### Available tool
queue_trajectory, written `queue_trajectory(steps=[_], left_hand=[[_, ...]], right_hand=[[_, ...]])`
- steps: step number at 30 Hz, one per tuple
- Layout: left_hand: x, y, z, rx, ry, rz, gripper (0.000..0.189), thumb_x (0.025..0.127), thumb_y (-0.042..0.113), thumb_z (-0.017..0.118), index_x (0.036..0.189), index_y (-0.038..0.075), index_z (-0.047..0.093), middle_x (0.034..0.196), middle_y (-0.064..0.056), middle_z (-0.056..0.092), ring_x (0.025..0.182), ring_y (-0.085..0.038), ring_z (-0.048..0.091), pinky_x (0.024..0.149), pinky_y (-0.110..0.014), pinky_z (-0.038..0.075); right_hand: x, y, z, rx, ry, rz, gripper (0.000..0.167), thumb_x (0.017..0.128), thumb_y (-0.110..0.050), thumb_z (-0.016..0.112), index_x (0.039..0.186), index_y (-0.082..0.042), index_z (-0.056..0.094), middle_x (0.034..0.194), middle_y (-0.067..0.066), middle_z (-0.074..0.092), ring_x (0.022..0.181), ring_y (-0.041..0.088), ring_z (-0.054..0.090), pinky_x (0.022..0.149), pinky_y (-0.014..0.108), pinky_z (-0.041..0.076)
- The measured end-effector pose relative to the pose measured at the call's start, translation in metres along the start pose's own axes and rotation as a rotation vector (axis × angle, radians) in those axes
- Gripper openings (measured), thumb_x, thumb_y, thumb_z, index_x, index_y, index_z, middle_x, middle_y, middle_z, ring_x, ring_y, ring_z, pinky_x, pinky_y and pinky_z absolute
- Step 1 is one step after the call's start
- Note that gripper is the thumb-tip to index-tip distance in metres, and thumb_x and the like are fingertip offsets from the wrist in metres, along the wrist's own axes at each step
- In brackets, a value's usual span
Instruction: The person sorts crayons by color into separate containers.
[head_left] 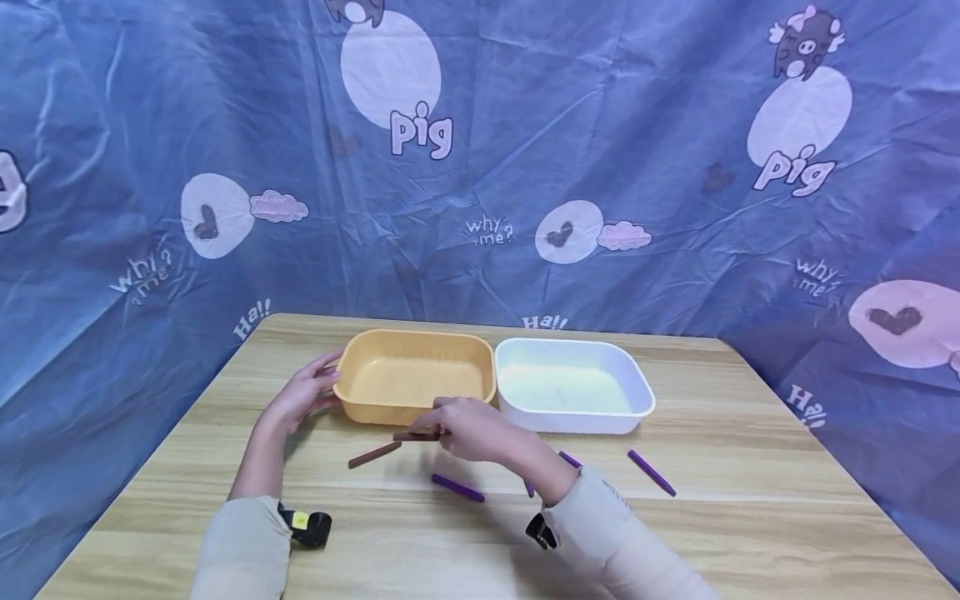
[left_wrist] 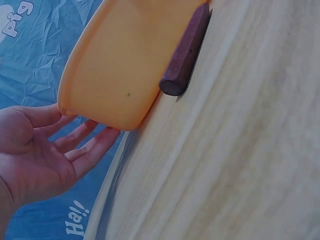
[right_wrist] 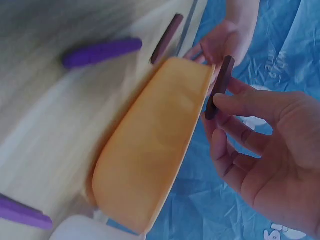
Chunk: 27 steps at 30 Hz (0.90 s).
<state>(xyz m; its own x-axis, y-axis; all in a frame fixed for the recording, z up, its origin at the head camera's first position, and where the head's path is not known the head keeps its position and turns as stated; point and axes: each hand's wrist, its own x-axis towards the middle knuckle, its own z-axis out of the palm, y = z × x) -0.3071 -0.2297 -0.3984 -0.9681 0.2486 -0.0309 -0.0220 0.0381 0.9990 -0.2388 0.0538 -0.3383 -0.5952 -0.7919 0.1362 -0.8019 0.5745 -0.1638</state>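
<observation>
My left hand (head_left: pixel 300 393) rests at the left end of an orange plastic bin (head_left: pixel 378 413), its fairly straight fingers touching the outer wall in the left wrist view. My right hand (head_left: pixel 476 429) pinches a dark brown crayon (right_wrist: pixel 220 87) between thumb and fingers, at the bin's front edge in the head view. A second brown crayon (head_left: pixel 374 455), six-sided in the left wrist view, lies on the table in front of the bin. No crayon shows on the visible part of the orange bin's floor.
A white bin (head_left: pixel 573 423) stands against the orange one's right side. Several purple crayons lie in front, among them one (head_left: pixel 457 488) near the middle and one (head_left: pixel 652 473) at the right. The wooden table (head_left: pixel 405 542) ends at a blue printed cloth (head_left: pixel 480 283).
</observation>
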Motion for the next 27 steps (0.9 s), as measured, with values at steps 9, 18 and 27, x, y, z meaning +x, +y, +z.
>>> queue_trajectory(steps=[9,18,27], left_hand=[[-0.001,0.001,0.000,-0.008,0.014,-0.015,0.052,0.098,0.002,0.031,0.146,0.000,0.009,0.142,-0.032,0.019,0.124,-0.045,0.030,0.094,-0.046,0.041],[-0.001,0.003,0.002,-0.011,0.017,-0.022,0.053,0.098,0.003,0.032,0.146,0.000,0.010,0.143,-0.030,0.019,0.123,-0.041,0.034,0.095,-0.047,0.039],[-0.002,0.002,0.000,-0.006,0.020,-0.019,0.053,0.098,0.005,0.034,0.146,0.001,0.010,0.143,-0.030,0.020,0.122,-0.039,0.036,0.095,-0.046,0.040]], right_hand=[[0.012,0.017,-0.009,-0.018,0.030,0.021,0.049,0.070,0.010,0.060,0.108,-0.019,0.069,0.078,-0.003,0.058,0.070,0.011,0.055,0.057,0.023,0.043],[0.024,0.029,-0.018,-0.028,0.055,0.073,0.049,0.072,0.009,0.058,0.110,-0.019,0.068,0.079,-0.002,0.057,0.072,0.012,0.057,0.056,0.025,0.044],[0.037,0.040,-0.020,-0.045,0.089,0.086,0.044,0.073,0.010,0.060,0.107,-0.016,0.069,0.080,0.000,0.060,0.072,0.013,0.058,0.057,0.026,0.045]])
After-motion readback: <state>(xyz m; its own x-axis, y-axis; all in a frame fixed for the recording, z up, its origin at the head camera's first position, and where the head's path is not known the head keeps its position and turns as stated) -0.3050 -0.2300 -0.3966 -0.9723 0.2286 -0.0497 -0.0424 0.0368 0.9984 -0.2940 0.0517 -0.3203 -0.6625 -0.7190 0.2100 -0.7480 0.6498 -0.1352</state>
